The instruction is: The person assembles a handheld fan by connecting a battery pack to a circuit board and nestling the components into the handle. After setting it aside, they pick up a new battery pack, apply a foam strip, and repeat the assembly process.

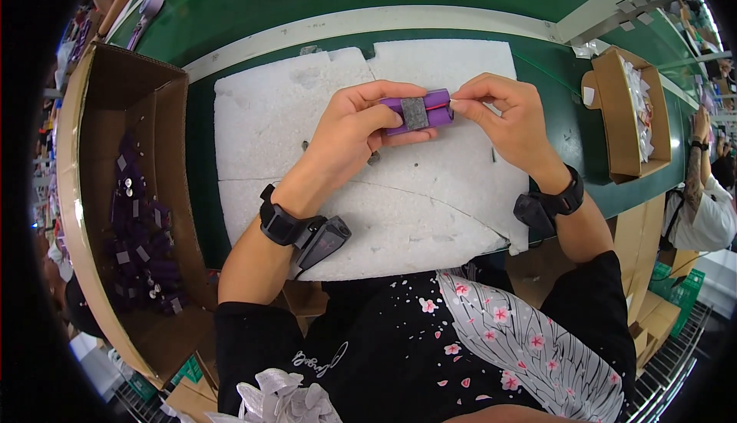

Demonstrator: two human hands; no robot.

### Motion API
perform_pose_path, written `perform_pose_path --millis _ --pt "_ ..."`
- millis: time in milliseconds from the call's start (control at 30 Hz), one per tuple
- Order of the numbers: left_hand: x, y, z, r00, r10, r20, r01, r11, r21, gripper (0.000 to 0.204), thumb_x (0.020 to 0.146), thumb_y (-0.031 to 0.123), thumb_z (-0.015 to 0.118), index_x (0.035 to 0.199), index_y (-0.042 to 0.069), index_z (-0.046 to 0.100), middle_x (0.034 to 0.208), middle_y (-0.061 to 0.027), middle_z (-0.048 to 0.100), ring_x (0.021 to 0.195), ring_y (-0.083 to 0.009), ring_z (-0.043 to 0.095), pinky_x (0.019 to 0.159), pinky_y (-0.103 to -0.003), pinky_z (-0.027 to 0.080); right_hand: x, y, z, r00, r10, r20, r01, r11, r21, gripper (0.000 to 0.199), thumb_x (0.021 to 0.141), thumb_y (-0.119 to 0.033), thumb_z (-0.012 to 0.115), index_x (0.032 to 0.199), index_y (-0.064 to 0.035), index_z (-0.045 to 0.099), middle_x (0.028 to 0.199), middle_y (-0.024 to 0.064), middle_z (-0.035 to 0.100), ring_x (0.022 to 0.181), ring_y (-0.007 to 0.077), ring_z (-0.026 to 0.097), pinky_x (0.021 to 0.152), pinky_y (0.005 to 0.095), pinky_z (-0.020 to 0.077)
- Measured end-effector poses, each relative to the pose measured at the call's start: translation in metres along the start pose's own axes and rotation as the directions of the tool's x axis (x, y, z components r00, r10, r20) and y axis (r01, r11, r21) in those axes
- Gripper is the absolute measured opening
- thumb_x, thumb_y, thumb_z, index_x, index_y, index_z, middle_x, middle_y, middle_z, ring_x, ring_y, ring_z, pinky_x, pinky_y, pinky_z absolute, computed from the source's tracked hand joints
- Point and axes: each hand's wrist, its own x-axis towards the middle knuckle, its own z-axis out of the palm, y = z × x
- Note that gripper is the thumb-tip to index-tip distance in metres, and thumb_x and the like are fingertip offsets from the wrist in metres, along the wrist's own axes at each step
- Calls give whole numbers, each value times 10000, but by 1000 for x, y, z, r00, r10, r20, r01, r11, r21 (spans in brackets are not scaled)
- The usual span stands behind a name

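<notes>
A purple battery pack [439,117] of cylindrical cells lies sideways in my left hand [345,122], whose thumb presses on its near left side while the fingers reach round the far side and underneath. A grey fuzzy strip [415,114] wraps round the pack's middle. Along its top a thin red wire [437,106] runs to the right end. There my right hand [509,120] is closed in a pinch of thumb and forefinger at the wire's end; the fingertips hide the tip. Beneath both hands is a white foam board [307,227] with cracks.
On the left stands a deep cardboard box [170,89] with many purple battery packs [142,246]. A smaller carton [655,120] at right holds white pieces. A metal post [614,8] rises behind it. A purple-handled tool [146,18] lies at far left. Other people work nearby.
</notes>
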Motion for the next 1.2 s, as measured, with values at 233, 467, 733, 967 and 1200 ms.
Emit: perform_pose_path --millis 233,467,733,967,1200 --pt "1 -1 0 1000 9 -8 -9 1000 13 383 786 -95 380 1117 -107 570 1149 -238 578 1010 -334 634 882 -367 569 1 1 0 1000 -11 10 11 1000 23 67 808 15 675 863 52 660 838 86 665 752 127 607 709 245 491" --pt "0 1 0 1000 3 -11 -3 1000 -30 384 784 -94 382 1118 -111 571 1155 -242 574 1007 -342 634 888 -374 564 0 0 1 999 -44 -1 44 998 42 70 797 45 666 866 48 651 873 96 656 775 135 608 700 244 487" --pt "0 -4 -4 1000 -19 -1 18 998 -62 391 775 -99 383 1116 -115 572 1129 -246 586 989 -352 639 878 -370 565 -2 2 3 999 43 26 -48 966 255 66 799 78 646 862 64 630 894 81 638 787 116 597 700 226 478" --pt "-1 -4 -5 1000 -17 -17 17 1000 1 391 764 -107 385 1102 -115 581 1118 -244 590 985 -345 641 882 -368 562 -1 12 5 957 241 161 -289 843 454 67 803 83 642 860 57 620 901 61 617 805 83 577 698 204 466" --pt "-1 -1 -4 1000 -4 -29 4 1000 -5 387 765 -104 387 1100 -115 582 1131 -239 584 1002 -343 634 891 -369 559 1 0 7 950 277 146 -313 841 441 54 829 32 644 878 42 624 865 49 629 757 72 576 682 198 464"
